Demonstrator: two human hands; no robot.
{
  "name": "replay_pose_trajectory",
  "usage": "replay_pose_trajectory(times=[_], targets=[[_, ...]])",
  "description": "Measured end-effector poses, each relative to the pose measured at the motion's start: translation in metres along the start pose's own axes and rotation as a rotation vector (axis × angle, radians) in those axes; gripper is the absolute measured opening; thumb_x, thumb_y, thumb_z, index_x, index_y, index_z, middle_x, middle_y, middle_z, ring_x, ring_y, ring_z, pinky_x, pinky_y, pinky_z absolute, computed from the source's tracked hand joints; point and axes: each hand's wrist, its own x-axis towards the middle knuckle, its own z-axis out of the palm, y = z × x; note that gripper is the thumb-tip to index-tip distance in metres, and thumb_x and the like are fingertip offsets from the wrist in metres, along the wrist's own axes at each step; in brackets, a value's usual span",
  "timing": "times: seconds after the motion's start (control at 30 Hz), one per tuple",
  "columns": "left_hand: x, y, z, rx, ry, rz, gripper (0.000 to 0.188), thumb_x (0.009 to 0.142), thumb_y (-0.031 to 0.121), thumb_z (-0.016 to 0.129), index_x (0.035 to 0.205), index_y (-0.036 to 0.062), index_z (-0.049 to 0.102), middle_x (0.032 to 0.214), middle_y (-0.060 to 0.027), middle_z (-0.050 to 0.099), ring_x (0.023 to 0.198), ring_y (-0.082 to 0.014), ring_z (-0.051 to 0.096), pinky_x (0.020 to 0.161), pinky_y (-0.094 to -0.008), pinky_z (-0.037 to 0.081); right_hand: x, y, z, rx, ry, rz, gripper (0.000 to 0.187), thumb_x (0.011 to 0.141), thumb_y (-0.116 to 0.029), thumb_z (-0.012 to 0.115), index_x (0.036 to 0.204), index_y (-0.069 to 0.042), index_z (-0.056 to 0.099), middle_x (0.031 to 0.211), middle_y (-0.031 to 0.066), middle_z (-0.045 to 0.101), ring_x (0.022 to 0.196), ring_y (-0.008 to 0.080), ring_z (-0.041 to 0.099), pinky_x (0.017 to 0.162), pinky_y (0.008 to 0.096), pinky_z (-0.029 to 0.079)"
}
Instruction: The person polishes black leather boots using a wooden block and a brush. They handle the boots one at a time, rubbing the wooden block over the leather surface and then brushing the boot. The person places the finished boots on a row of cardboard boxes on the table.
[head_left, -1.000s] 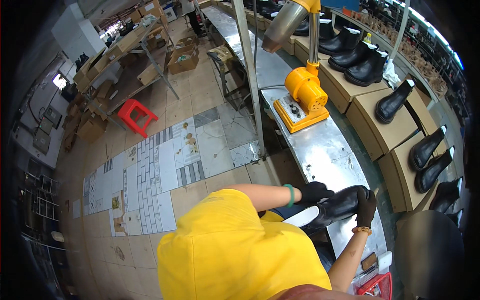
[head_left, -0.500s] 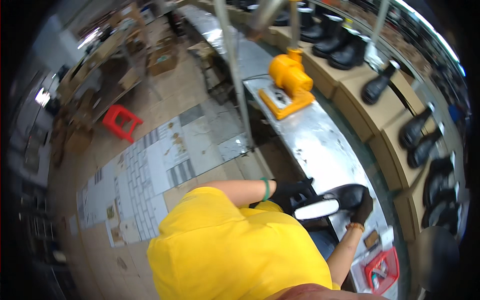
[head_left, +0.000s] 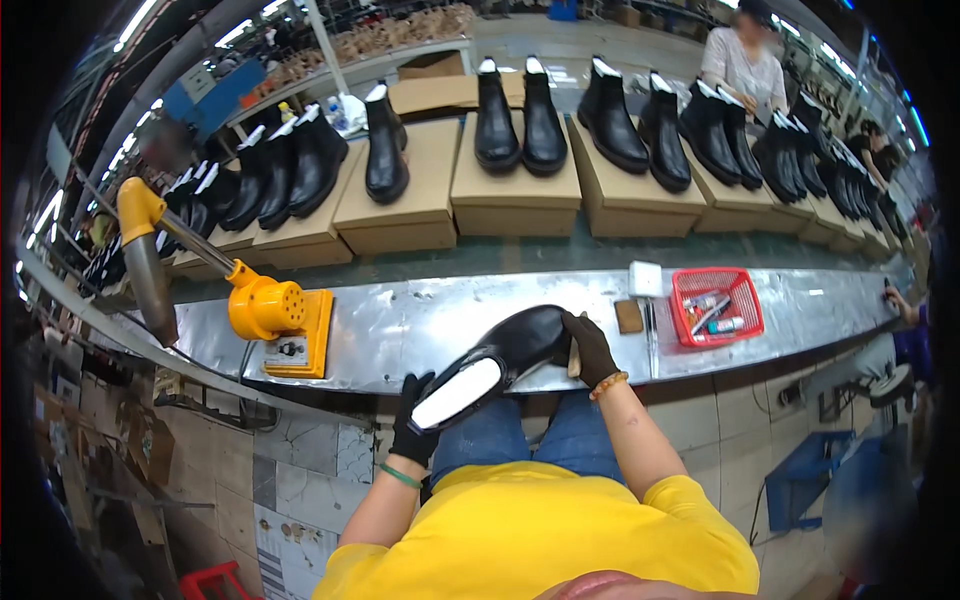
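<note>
A glossy black leather ankle boot with a white insert in its shaft opening [head_left: 530, 338] lies slantwise at the centre of the frame, over the near edge of a long, shiny metal bench [head_left: 440, 300]. The black-gloved left hand [head_left: 412, 425] holds its shaft end, at lower left, the fingers bent around the edge and partly hidden. The dark-gloved right hand [head_left: 592, 348] grips the toe end, its fingers closed against the leather; a small tan piece [head_left: 574, 358] shows beside that hand, but whether it is held I cannot tell.

Right of centre on the bench are a small brown block [head_left: 629, 317], a white square object [head_left: 645, 279] and a red plastic lattice basket [head_left: 679, 318] containing tubes. At left stands a yellow machine with a round ribbed housing [head_left: 262, 308]. Across the upper frame, black boots [head_left: 541, 125] stand on tan cardboard boxes [head_left: 397, 225].
</note>
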Motion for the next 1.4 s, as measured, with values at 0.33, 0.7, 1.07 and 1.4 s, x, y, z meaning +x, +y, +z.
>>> replay_pose_trajectory(times=[0.33,0.7,1.07,1.4], targets=[[0.121,0.033,-0.044,-0.242,-0.173,0.099,0.054,0.089,0.047,0.046,0.106,-0.002,0.061,0.102,-0.0183,0.064,0.096,-0.0318,0.059,0.093,-0.041,0.043,-0.013,0.022,-0.026,0.01,-0.075,-0.11,0.039,0.086,-0.01,0.06,0.119,0.007,0.049,0.1,0.0125,0.058,0.077,0.0203,0.063,0.07,0.0317,0.057],[0.14,0.035,-0.054,-0.177,-0.28,0.147,0.057,0.09,0.048,0.044,0.109,-0.0036,0.06,0.109,-0.0188,0.062,0.102,-0.0326,0.058,0.094,-0.0434,0.042,-0.019,0.013,-0.021,-0.211,-0.054,-0.217,0.041,0.081,-0.013,0.068,0.116,0.005,0.055,0.098,0.0097,0.061,0.085,0.0142,0.059,0.076,0.0266,0.05],[0.129,0.073,-0.018,-0.176,-0.365,0.208,0.067,0.089,0.056,0.036,0.109,-0.004,0.06,0.112,-0.0192,0.061,0.106,-0.0304,0.055,0.099,-0.0392,0.037,-0.007,0.025,-0.035,-0.221,-0.087,-0.189,0.039,0.079,-0.009,0.066,0.114,0.005,0.053,0.099,0.01,0.06,0.087,0.0152,0.058,0.077,0.027,0.048],[0.11,0.111,0.048,0.134,-0.306,0.42,0.064,0.091,0.053,0.035,0.107,-0.0031,0.062,0.107,-0.0179,0.063,0.104,-0.0284,0.056,0.099,-0.0363,0.037,-0.018,0.009,-0.028,-0.11,-0.205,-0.085,0.038,0.079,0.003,0.059,0.115,0.006,0.05,0.1,0.0134,0.06,0.084,0.0226,0.064,0.08,0.0338,0.054]])
